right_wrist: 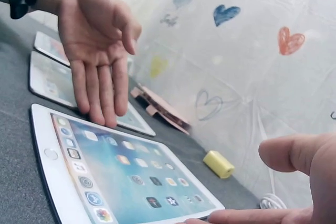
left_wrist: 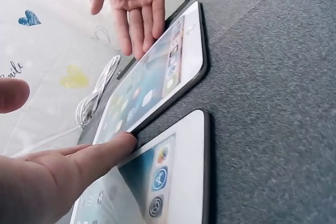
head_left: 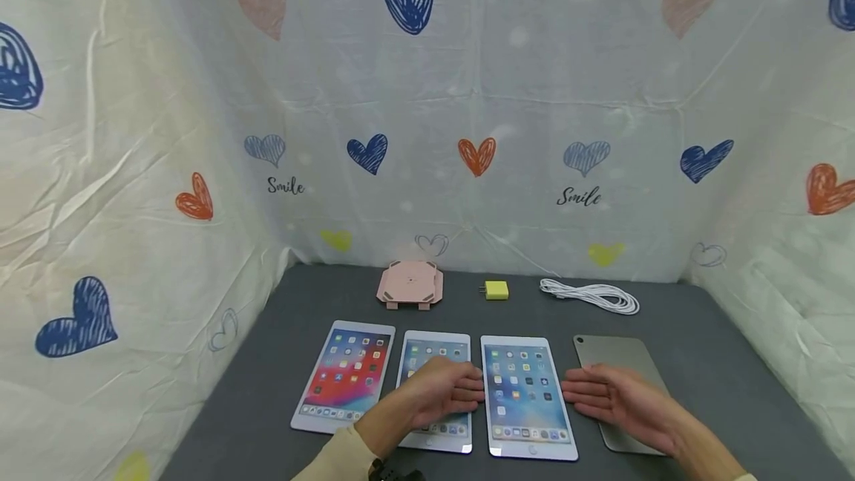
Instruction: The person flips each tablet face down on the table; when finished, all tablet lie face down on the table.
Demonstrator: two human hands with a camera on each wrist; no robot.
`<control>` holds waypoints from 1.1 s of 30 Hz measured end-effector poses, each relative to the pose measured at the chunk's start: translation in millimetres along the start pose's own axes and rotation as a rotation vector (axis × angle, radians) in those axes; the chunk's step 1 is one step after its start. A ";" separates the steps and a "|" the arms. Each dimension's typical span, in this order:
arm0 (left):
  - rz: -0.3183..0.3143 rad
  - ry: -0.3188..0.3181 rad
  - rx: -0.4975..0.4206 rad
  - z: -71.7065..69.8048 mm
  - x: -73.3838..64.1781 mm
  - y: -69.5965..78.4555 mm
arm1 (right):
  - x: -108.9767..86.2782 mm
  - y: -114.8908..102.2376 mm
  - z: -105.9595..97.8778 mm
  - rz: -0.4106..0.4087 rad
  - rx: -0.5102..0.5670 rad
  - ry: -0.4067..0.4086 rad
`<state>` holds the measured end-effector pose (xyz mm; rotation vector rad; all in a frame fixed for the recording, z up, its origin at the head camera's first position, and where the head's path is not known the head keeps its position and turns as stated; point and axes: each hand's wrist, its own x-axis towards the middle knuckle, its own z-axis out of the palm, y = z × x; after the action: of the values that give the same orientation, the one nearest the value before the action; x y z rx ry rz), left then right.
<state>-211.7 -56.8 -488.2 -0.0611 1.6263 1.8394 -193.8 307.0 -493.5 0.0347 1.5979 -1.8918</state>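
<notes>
Two hands flank a white-framed tablet (head_left: 524, 392) that lies face up with app icons on its screen. My left hand (head_left: 444, 390) reaches over a second white tablet (head_left: 434, 347), its straight fingertips right at the flanked tablet's left edge. On the other side, my right hand (head_left: 624, 399) extends over a grey tablet (head_left: 624, 351) lying back side up, fingertips close by the flanked tablet's right edge. In the right wrist view, the left palm (right_wrist: 97, 51) faces inward with fingers stretched. Neither hand grips anything. Part of the second tablet's screen is hidden under the left hand.
Another white tablet (head_left: 347, 373) with a red and blue screen lies at the far left. Along the back of the dark grey table (head_left: 254, 392) are a pink stand (head_left: 410, 283), a yellow plug adapter (head_left: 496, 290) and a coiled white cable (head_left: 594, 294). Heart-printed cloth surrounds the table.
</notes>
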 end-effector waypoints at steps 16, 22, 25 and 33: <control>0.023 0.004 0.012 11.6 7.3 0.7 | 5.1 -0.3 7.8 -0.048 -0.084 0.139; 0.018 -0.034 -0.061 17.5 16.1 -5.3 | 0.1 1.2 -5.0 -0.035 -0.038 0.099; 0.020 -0.052 -0.094 21.3 20.8 -9.2 | -5.6 3.5 -14.4 -0.017 0.028 0.049; 0.037 -0.117 -0.122 43.1 31.6 -14.1 | -30.0 0.9 -38.5 -0.037 0.203 -0.133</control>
<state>-212.4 -4.2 -505.2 0.0221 1.4434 1.9321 -184.3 354.9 -491.6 -0.0338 1.3228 -2.0341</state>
